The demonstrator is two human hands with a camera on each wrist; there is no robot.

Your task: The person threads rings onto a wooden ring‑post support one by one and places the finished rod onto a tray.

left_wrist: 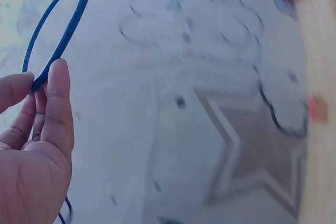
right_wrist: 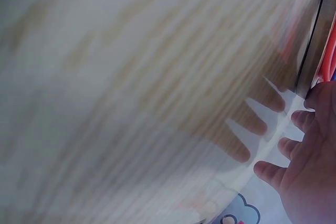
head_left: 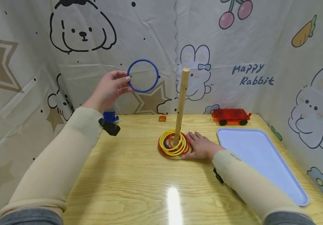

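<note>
In the head view, my left hand [head_left: 109, 89] is raised at the left, pinching a thin blue ring [head_left: 157, 76] by its near edge. The left wrist view shows the blue ring [left_wrist: 72, 23] between thumb and fingers. A tall wooden peg [head_left: 182, 103] stands on the table, left of my right hand [head_left: 202, 147]. Several yellow and red rings [head_left: 173, 154] lie around its foot, with a bit of blue among them. Spread fingers of the right hand touch the edge of the peg's base. In the right wrist view, the hand [right_wrist: 315, 166] lies beside that base.
A light-blue tray [head_left: 251, 153] lies on the wooden table [head_left: 133, 187] under the right forearm's far side. A red toy cart [head_left: 231, 115], a small orange-red piece [head_left: 162, 118] and a blue toy piece [head_left: 110, 117] stand along the back edge, before a printed curtain.
</note>
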